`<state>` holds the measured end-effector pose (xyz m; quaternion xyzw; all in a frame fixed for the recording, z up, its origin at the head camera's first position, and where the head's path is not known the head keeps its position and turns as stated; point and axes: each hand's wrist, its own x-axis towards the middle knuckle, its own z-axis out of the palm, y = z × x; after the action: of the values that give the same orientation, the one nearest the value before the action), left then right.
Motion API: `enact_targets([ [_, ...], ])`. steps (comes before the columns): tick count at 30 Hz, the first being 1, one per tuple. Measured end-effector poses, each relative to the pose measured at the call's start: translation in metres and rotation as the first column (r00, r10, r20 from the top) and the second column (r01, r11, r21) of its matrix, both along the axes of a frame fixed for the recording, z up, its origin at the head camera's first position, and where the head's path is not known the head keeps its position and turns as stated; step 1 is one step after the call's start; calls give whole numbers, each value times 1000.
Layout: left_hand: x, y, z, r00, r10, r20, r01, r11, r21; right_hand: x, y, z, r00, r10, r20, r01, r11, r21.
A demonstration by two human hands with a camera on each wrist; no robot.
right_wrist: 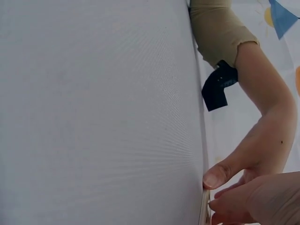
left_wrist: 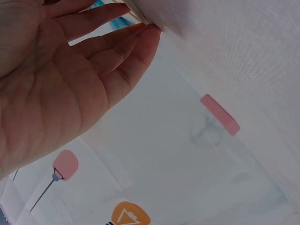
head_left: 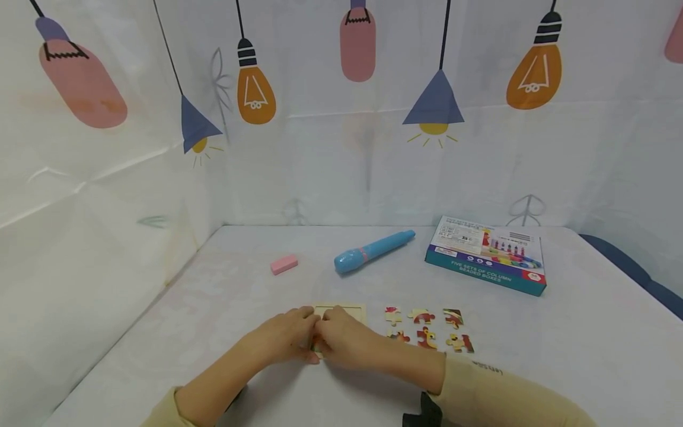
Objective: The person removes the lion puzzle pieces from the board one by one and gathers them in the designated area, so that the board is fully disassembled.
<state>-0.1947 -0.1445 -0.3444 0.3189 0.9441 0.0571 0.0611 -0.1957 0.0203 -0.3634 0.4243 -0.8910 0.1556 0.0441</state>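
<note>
A small light wooden puzzle tray (head_left: 354, 309) lies on the table, mostly hidden under both hands. My left hand (head_left: 285, 337) holds the tray at its left side, its thumb low by the near corner and its fingers toward the far edge. In the left wrist view, the fingertips (left_wrist: 152, 30) meet the tray's edge. Over the tray's left part, my right hand (head_left: 347, 339) has its fingers bent down. Coloured puzzle artwork (head_left: 316, 344) peeks out between the hands. I cannot tell whether the right fingers pinch a piece.
Several loose puzzle pieces (head_left: 425, 337) lie in two rows right of the tray, partly behind the right forearm. Farther back are a pink block (head_left: 284, 264), a blue microphone-shaped object (head_left: 373, 251) and a flat box of beads (head_left: 485, 255). A patterned sheet (head_left: 331, 166) hangs behind the table.
</note>
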Motion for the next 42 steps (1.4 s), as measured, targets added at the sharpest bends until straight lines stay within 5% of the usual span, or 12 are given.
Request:
enact_targets([
  [6, 1, -1, 1, 999, -25, -24, 25, 999, -23, 0, 2, 4, 993, -51, 110, 50, 999, 15],
  [13, 1, -3, 1, 998, -53, -33, 53, 999, -11, 2, 3, 5, 994, -78, 82, 74, 996, 45],
  [24, 1, -1, 0, 1000, 10, -8, -10, 1000, -9, -7, -3, 9, 975, -153, 163, 131, 982, 138],
  [33, 2, 0, 1, 1000, 0, -11, 0, 1000, -15, -9, 3, 9, 918, -166, 360, 181, 983, -8],
  [42, 0, -1, -1, 1000, 11, -21, -12, 1000, -26, -4, 8, 16, 933, -137, 333, 153, 988, -20],
])
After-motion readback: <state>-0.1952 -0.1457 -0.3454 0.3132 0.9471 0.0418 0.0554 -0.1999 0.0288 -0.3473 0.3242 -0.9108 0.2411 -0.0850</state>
